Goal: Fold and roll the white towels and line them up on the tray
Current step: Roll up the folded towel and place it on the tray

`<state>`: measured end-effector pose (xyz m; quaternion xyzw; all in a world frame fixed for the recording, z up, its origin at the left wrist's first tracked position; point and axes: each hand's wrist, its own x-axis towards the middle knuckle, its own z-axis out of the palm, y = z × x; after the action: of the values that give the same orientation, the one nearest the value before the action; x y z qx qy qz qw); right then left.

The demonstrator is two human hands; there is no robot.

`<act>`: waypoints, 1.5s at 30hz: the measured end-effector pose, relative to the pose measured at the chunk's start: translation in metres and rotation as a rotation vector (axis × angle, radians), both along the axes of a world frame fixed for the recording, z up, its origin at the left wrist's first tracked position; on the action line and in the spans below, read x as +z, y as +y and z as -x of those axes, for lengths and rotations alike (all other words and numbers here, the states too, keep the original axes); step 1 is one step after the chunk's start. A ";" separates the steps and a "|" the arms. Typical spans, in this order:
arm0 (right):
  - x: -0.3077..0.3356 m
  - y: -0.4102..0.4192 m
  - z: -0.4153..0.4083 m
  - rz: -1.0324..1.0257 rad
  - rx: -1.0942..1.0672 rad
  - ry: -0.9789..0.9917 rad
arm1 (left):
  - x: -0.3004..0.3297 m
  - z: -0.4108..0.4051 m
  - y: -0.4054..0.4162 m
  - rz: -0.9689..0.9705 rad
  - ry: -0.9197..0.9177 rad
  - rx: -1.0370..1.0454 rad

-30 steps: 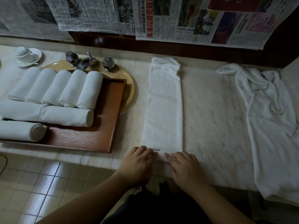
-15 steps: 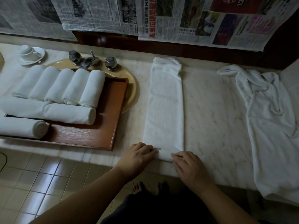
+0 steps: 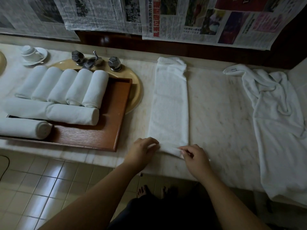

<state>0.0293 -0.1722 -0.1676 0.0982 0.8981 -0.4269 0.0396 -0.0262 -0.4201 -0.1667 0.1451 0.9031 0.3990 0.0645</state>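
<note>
- Left hand (image 3: 142, 151) and right hand (image 3: 193, 156) both pinch the near end of the folded towel (image 3: 169, 105), curling it into a first roll.
- The towel lies lengthwise on the counter (image 3: 219, 113), at 3 o'clock from the tray (image 3: 106, 130).
- Rolled towels (image 3: 66, 87) sit on the tray.

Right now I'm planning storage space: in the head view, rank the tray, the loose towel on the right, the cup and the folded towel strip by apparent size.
1. Loose towel
2. Tray, partly covered and cut off
3. Strip
4. Cup
</note>
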 end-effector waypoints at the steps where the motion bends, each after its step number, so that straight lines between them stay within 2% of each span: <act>1: 0.000 0.002 0.005 0.061 -0.009 -0.036 | 0.001 0.001 0.003 -0.016 -0.019 0.028; 4: -0.001 0.008 0.016 0.085 -0.025 -0.039 | 0.004 0.003 0.010 -0.010 -0.043 0.103; 6: 0.002 0.010 0.016 -0.020 0.025 0.009 | 0.002 0.002 0.012 0.095 0.075 0.054; 11: 0.014 0.005 0.011 -0.405 0.361 0.269 | -0.003 -0.001 0.004 0.379 0.494 -0.172; 13: 0.013 0.010 0.003 -0.474 0.431 0.288 | -0.002 -0.006 -0.004 0.422 0.574 -0.271; 16: 0.009 0.022 -0.013 -0.519 0.502 0.289 | -0.006 -0.008 -0.019 0.414 0.602 -0.341; 21: -0.001 0.024 -0.013 -0.572 0.467 0.350 | -0.008 -0.005 -0.019 0.405 0.548 -0.315; 24: -0.007 0.022 -0.010 -0.477 0.413 0.375 | -0.008 -0.004 -0.018 0.387 0.519 -0.295; 26: -0.009 0.022 -0.009 -0.312 0.332 0.316 | -0.009 -0.003 -0.018 0.351 0.473 -0.260; 29: -0.008 0.017 -0.001 -0.068 0.164 0.128 | -0.006 -0.001 -0.016 0.235 0.271 -0.147; 32: -0.005 0.013 0.014 0.012 0.053 -0.070 | -0.001 0.001 -0.008 0.208 0.094 -0.054; 37: -0.001 0.003 0.030 0.109 -0.121 -0.089 | 0.007 0.007 0.009 0.196 -0.097 0.088; 39: 0.001 0.001 0.027 0.048 -0.136 -0.030 | 0.009 0.009 0.012 0.165 -0.126 0.122; 42: 0.003 0.003 0.014 -0.111 -0.038 0.136 | 0.010 0.011 0.011 0.082 -0.132 0.174; 45: 0.001 0.009 0.000 -0.349 0.128 0.318 | 0.007 0.009 0.004 0.227 0.061 0.127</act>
<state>0.0290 -0.1627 -0.1669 -0.0221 0.9576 -0.2718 -0.0928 -0.0354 -0.4159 -0.1598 0.0916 0.9514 0.2928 0.0275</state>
